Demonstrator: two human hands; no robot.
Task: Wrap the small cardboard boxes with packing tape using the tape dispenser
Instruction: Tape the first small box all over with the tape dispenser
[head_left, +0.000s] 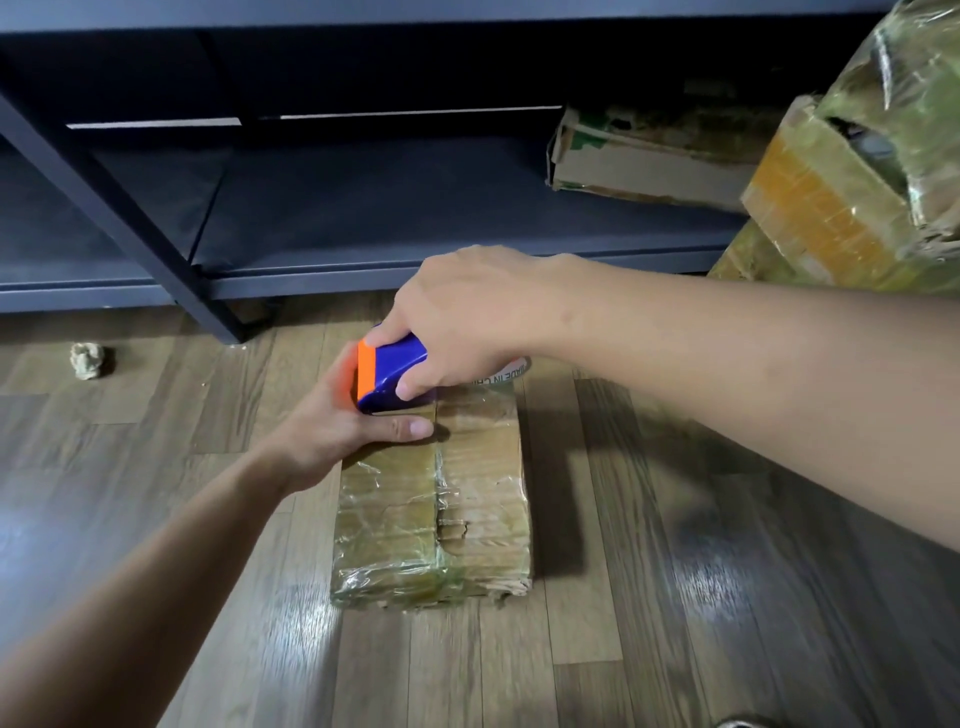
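1. The small cardboard box (467, 493) lies flat on the wooden floor (675, 597), just in front of a dark shelf unit (363, 208). Glossy clear tape already covers much of its top and near end. A torn notch shows along the middle seam.
2. The blue and orange tape dispenser (392, 374) sits on the far end of the box top. The right hand (467, 317) is clenched around it from above.
3. The left hand (337, 426) holds the far left edge of the box, thumb flat on top. Its fingers are hidden behind the dispenser.
4. Risk, as a judgement: the left thumb lies just beside the dispenser, so a pull toward the camera could tape over it or drag the cutting edge across it. A light box could also slide if that hold slackens, wrinkling the tape.
5. The box's long axis runs away from the camera, one short end facing the viewer. The dispenser's orange edge faces left.
6. Farther out, a crumpled paper ball (91, 359) lies on the floor at left. Taped cartons (831, 208) are stacked at right, and a battered one (649, 161) sits on the lower shelf.
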